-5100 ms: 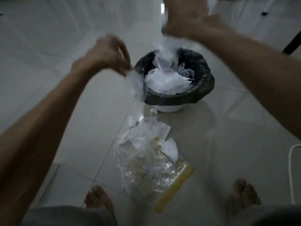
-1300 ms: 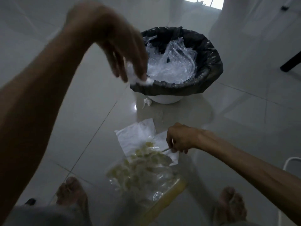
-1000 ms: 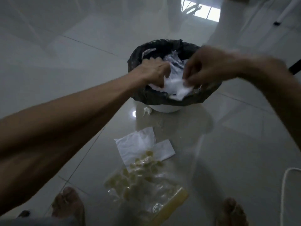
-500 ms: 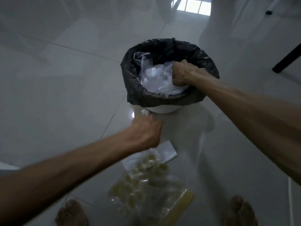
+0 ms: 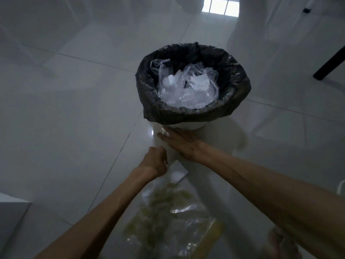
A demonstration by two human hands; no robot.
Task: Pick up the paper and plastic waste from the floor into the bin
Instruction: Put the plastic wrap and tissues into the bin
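Right hand point(image 5: 179, 142), fingers spread flat, touches a paper scrap point(image 5: 165, 132) at the bin's point(image 5: 240, 90) six o'clock; left hand point(image 5: 155, 161) fisted, contents unclear.

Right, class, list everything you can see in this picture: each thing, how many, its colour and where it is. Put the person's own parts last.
bin: one, white, on the floor, centre
liner: one, black, folded over the bin's rim
plastic waste: a heap, clear and white, inside the bin
scrap: one, white, at the bin's base by the right fingertips
paper: one, white, on the floor beside the left hand
bag: one, clear with a yellow strip, on the floor nearest the camera
leg: one, dark, far right
left hand: one, fisted
right hand: one, flat, reaching to the scrap
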